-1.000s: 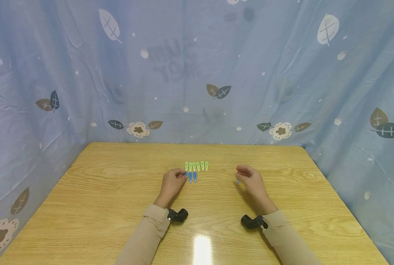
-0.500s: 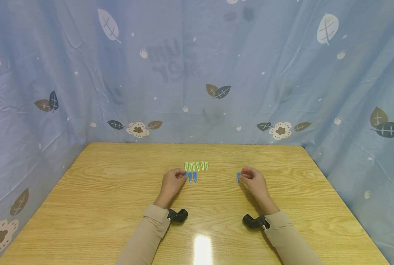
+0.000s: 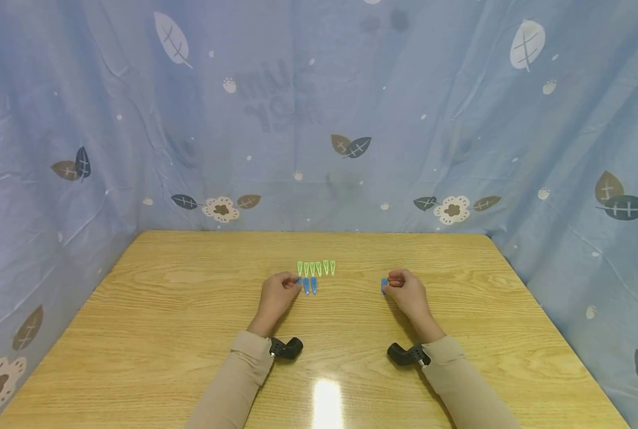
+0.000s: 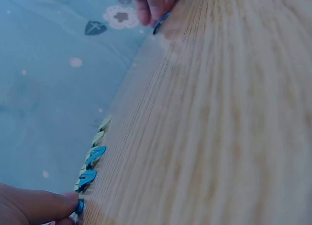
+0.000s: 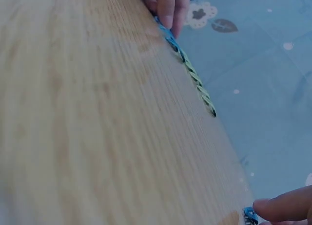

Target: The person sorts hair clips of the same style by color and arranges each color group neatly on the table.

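Observation:
Several pale green snap hair clips [image 3: 312, 268] lie in a row on the wooden table. Just nearer, two blue snap hair clips [image 3: 310, 286] lie side by side. At their left end, my left hand [image 3: 277, 293] pinches another blue hair clip [image 4: 80, 207] between thumb and finger; most of it is covered. Off to the right, my right hand [image 3: 411, 295] has thumb and finger on a separate blue hair clip [image 5: 250, 215] at the table surface. That clip's upper part shows beside the fingertips in the head view.
The wooden table [image 3: 190, 310] spans the area in front of me. A blue curtain with leaf and flower prints [image 3: 297, 119] hangs behind and at both sides. Black wrist mounts [image 3: 288, 348] sit at both beige sleeves.
My right hand moved slightly right, uncovering its blue clip, then came back left onto it. My left hand stays at the leftmost blue clip. The head view shifted slightly.

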